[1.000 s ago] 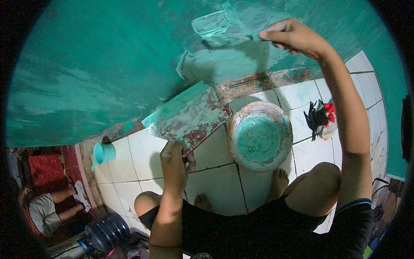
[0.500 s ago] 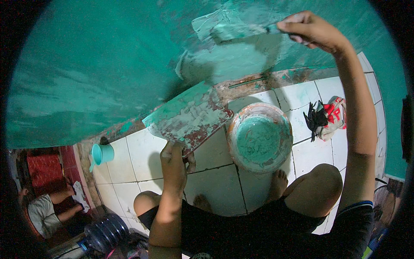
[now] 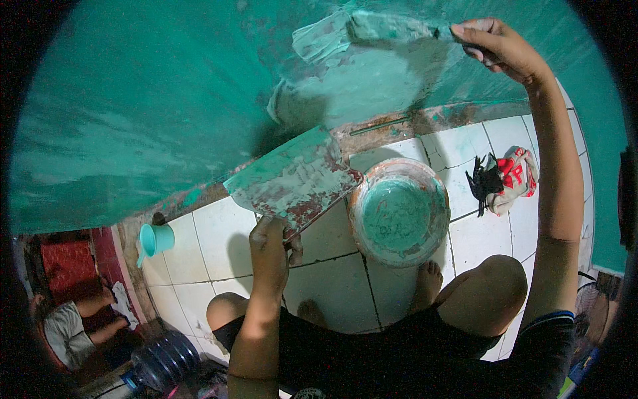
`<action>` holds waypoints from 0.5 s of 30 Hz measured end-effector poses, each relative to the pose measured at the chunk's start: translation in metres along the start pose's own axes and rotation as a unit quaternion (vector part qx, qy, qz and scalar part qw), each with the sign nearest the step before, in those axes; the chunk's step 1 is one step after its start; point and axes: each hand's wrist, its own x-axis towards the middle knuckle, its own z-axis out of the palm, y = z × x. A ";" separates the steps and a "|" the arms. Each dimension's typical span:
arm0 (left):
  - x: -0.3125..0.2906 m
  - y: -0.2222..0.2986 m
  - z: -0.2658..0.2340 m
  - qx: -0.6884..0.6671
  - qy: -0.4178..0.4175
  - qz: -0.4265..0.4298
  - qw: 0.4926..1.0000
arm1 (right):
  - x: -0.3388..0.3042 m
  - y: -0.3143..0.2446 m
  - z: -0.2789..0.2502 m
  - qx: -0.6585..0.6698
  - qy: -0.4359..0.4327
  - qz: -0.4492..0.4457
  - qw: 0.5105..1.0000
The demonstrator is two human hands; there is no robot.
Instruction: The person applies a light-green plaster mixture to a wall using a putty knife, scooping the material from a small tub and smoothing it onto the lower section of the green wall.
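Observation:
My right hand is closed on the handle of a putty knife, its blade smeared with pale green paste and held at the green wall. Around and below the blade, a broad patch of wet pale paste covers the wall. Lower and to the left, my left hand grips the edge of a flat board, reddish-brown and coated with the same paste. Between my feet and the wall stands a round bucket with paste-crusted sides and green paste inside.
White floor tiles lie under me. A turquoise dipper stands by the wall at left. A red-and-white bag with black straps lies at right. At lower left are a large blue water bottle and another person's legs.
My right hand has shifted slightly right with the putty knife, whose blade has left a ridged strip of paste on its left. The left hand and board have barely moved.

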 end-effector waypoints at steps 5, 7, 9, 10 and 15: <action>0.005 -0.003 0.000 -0.025 0.016 -0.023 0.999 | -0.025 -0.004 0.021 -0.016 -0.063 0.023 0.998; 0.005 -0.001 -0.002 -0.018 0.012 -0.032 0.999 | -0.046 -0.001 0.032 -0.066 -0.138 0.031 0.988; 0.005 0.001 -0.008 0.011 -0.003 -0.025 1.000 | -0.061 0.023 0.044 -0.144 -0.215 0.025 0.966; 0.006 0.000 -0.009 0.010 0.003 -0.025 1.000 | -0.072 0.040 0.061 -0.164 -0.216 -0.005 0.963; 0.016 -0.005 -0.010 -0.018 -0.026 -0.009 0.999 | -0.131 0.093 0.187 -0.399 -0.222 -0.039 0.889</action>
